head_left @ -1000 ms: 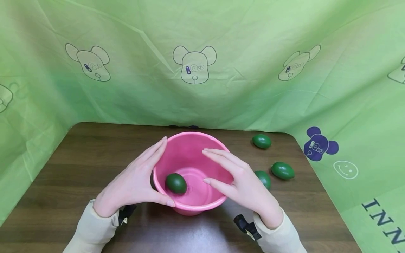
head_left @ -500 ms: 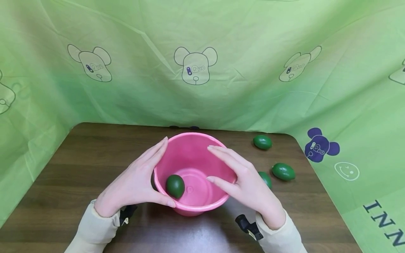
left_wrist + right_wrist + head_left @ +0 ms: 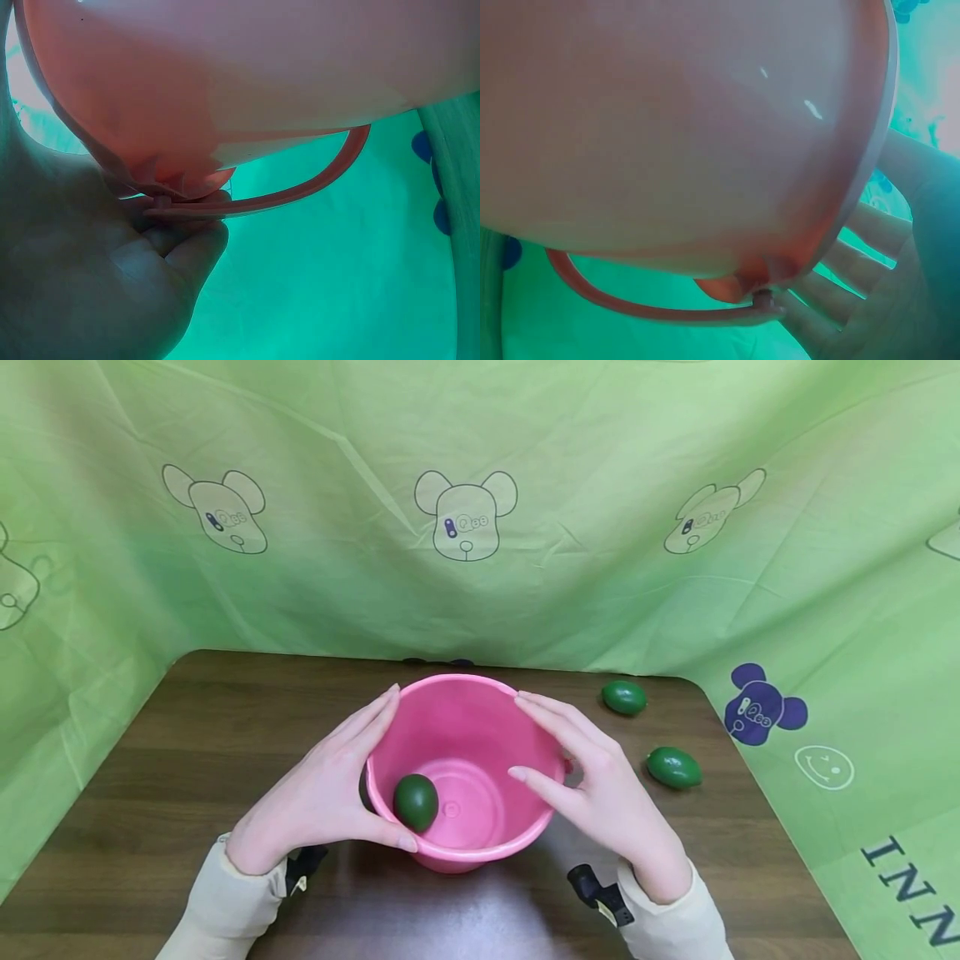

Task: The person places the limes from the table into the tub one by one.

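Note:
A pink plastic bucket (image 3: 455, 718) stands upright on the table, a dark green, lime-like fruit (image 3: 416, 802) lying inside at its left. My left hand (image 3: 327, 785) grips the bucket's left side, thumb over the near rim and fingers along the far left rim. Its fingers show beside the hinge of the handle (image 3: 300, 193) in the left wrist view. Opposite, my right hand (image 3: 592, 768) is spread at the right rim, with fingertips at the far right edge and the thumb reaching over the opening. In the right wrist view its straight fingers lie beyond the rim and handle (image 3: 660, 309).
Two green limes lie on the brown wooden table (image 3: 225, 727) to the right: one lime (image 3: 624, 697) near the back edge and another lime (image 3: 673, 767) nearer me. A green printed cloth (image 3: 465, 602) hangs behind the table and along both sides.
My right hand has moved right, from over the bucket's opening to its right rim, and now covers a third lime seen earlier. My left hand stays on the bucket.

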`<action>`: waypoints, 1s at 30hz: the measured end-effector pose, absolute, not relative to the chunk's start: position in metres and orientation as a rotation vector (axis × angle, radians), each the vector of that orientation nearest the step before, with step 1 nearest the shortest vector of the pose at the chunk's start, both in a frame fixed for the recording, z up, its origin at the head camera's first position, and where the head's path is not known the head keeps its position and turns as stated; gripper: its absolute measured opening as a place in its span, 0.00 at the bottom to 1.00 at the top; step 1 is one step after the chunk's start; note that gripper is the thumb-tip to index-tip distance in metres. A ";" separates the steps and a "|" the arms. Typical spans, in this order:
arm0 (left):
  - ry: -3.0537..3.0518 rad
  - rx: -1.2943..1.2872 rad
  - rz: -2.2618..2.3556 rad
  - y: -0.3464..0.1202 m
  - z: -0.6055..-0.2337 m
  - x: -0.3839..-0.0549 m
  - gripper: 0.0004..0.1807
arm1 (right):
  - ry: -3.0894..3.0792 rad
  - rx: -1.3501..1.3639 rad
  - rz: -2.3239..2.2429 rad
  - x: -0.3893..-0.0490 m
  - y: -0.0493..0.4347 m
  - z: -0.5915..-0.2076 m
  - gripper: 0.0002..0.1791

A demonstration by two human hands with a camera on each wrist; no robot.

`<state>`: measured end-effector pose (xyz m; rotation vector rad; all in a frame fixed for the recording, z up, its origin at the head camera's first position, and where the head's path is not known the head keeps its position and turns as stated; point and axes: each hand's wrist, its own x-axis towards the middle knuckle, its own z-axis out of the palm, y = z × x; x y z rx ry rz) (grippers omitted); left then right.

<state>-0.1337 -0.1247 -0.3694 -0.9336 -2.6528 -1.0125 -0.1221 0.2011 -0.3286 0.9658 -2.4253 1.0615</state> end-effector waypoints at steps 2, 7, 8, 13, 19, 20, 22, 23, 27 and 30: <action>-2.653 -0.933 -1.015 -0.124 -0.369 -0.134 0.79 | -2.412 0.957 1.051 -0.122 0.203 -0.328 0.41; -2.661 -0.928 -1.018 -0.124 -0.368 -0.133 0.79 | -2.396 0.930 1.008 -0.123 0.208 -0.326 0.41; -2.662 -0.928 -1.017 -0.124 -0.369 -0.133 0.79 | -2.395 0.921 1.001 -0.123 0.209 -0.326 0.42; -2.666 -0.926 -1.016 -0.124 -0.369 -0.134 0.80 | -2.366 0.889 0.967 -0.125 0.215 -0.326 0.43; -2.665 -0.927 -1.014 -0.124 -0.369 -0.134 0.80 | -2.338 0.871 0.972 -0.127 0.221 -0.326 0.44; -2.666 -0.926 -1.014 -0.124 -0.369 -0.134 0.80 | -2.338 0.869 0.974 -0.128 0.222 -0.326 0.44; -2.666 -0.924 -1.016 -0.124 -0.369 -0.134 0.80 | -2.342 0.864 0.973 -0.128 0.223 -0.326 0.44; -2.666 -0.925 -1.017 -0.124 -0.369 -0.134 0.80 | -2.346 0.860 0.972 -0.129 0.224 -0.326 0.44; -2.662 -0.930 -1.022 -0.124 -0.368 -0.134 0.79 | -2.367 0.828 0.958 -0.130 0.230 -0.326 0.44; -2.661 -0.933 -1.028 -0.124 -0.368 -0.134 0.79 | -2.382 0.798 0.956 -0.130 0.235 -0.326 0.44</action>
